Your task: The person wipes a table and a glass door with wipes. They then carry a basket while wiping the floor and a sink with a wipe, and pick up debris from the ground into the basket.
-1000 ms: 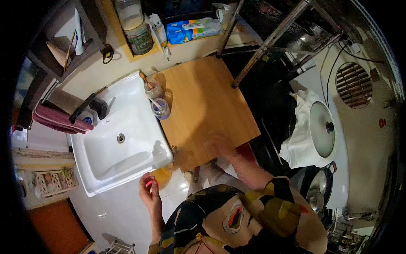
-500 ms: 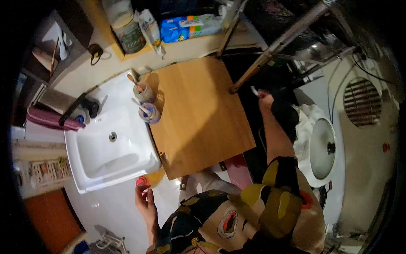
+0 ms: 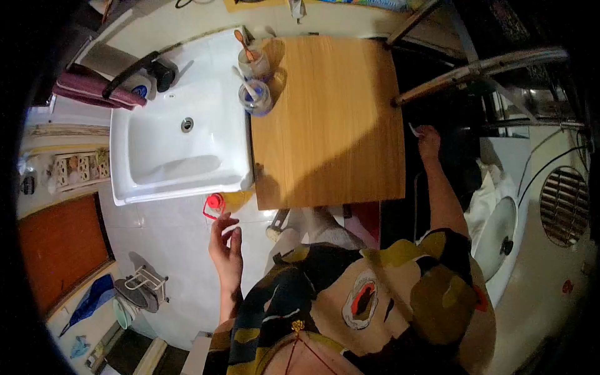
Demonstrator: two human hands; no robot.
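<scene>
My left hand (image 3: 226, 245) is raised in front of the sink with its fingers apart and nothing between them. Just beyond its fingertips, lower down, shows a bottle of yellow liquid with a red cap and handle (image 3: 215, 201), partly under the sink's edge. Out to the right, past the wooden board (image 3: 331, 119), my right hand (image 3: 428, 140) is closed on a small white object (image 3: 414, 130) over a dark area. What that object is cannot be made out. Two glass jars with brushes, one clear (image 3: 254, 64) and one bluish (image 3: 255, 99), stand at the board's left edge.
A white sink (image 3: 181, 140) with a black tap (image 3: 164, 76) lies left of the board. Metal rack legs (image 3: 475, 75) rise at the upper right. A pot with a glass lid (image 3: 495, 239) stands on the right. A small rack (image 3: 150, 286) is on the floor.
My right hand has gone from above the board to the dark area on its right, holding the white object. The view has tilted downward. My left hand's fingers have come away from the red cap area.
</scene>
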